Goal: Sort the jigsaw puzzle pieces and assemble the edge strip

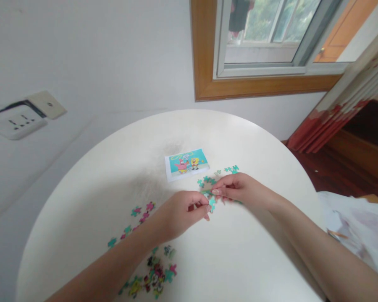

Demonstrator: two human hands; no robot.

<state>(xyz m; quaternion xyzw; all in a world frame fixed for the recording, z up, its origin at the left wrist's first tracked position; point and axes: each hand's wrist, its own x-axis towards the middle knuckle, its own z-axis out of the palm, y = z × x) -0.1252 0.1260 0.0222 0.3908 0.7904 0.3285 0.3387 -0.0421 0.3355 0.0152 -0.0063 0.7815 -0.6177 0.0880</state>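
Over the middle of the white round table (239,260), my two hands work close together. My left hand (187,212) is closed in a pinch, its fingertips at the edge of a teal puzzle piece (212,204). Thumb and forefinger of my right hand (237,188) pinch a green puzzle piece (207,192) just above it. Around and behind the right fingers lie several teal pieces (200,183). Some pieces beneath that hand are partly hidden. Just beyond lies a picture card (189,162) with a pink starfish and a yellow cartoon figure.
A mixed pile of puzzle pieces (156,277) lies at the near left, partly behind my left forearm. Pink and teal pieces (145,216) are scattered farther left. White plastic bags (349,226) are beyond the table's right edge. A wall with a socket (19,121) borders the left.
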